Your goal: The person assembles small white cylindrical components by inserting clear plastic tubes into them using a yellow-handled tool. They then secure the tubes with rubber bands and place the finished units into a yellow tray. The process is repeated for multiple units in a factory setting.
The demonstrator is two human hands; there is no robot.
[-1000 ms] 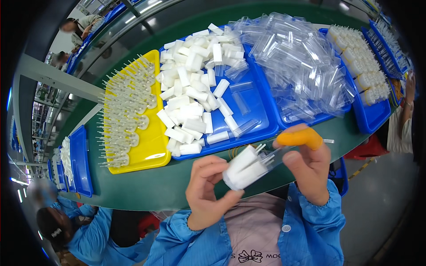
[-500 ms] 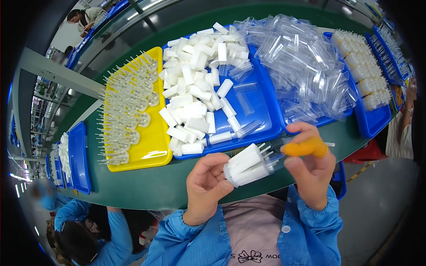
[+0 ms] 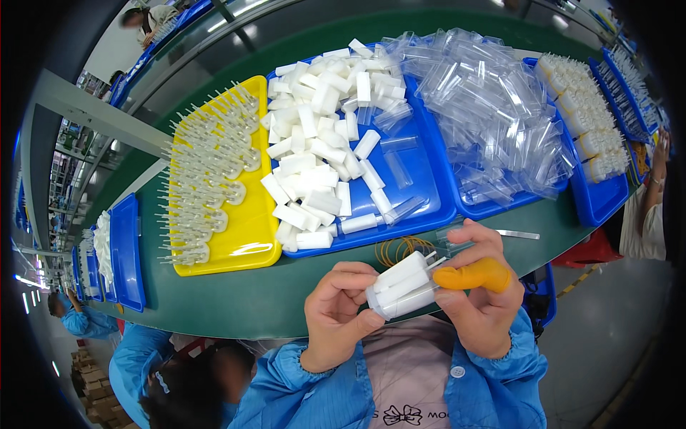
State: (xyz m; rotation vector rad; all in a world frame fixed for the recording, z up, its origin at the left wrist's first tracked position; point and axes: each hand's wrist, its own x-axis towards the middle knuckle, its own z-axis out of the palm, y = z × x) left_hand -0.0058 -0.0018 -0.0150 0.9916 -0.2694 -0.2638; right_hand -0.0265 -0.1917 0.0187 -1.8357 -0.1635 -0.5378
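Between my hands, over the table's near edge, is a cluster of white rectangular blocks [image 3: 401,286] with a translucent base and thin pins at the far end. My left hand [image 3: 332,314] grips the base, fingers behind and thumb in front. My right hand [image 3: 477,307] pinches the pin end; clear plastic shows there, but I cannot tell how far it covers the blocks. An orange finger cot [image 3: 479,274] covers the right index finger. Beyond my hands, loose white blocks [image 3: 307,161] and a few clear sleeves [image 3: 397,169] lie in a blue tray [image 3: 432,207].
To the left, a yellow tray [image 3: 250,250] bears rows of translucent pinned pieces [image 3: 207,179]. Clear sleeves [image 3: 493,114] heap another blue tray; pinned white clusters [image 3: 582,121] fill one further right. Rubber bands [image 3: 399,250] and a narrow strip [image 3: 518,234] lie on the green table [image 3: 214,307]. Co-workers sit nearby.
Both hands have come slightly nearer with the cluster. My right hand has shifted left and down over its pin end. The rubber bands show more fully. A co-worker at lower left has moved.
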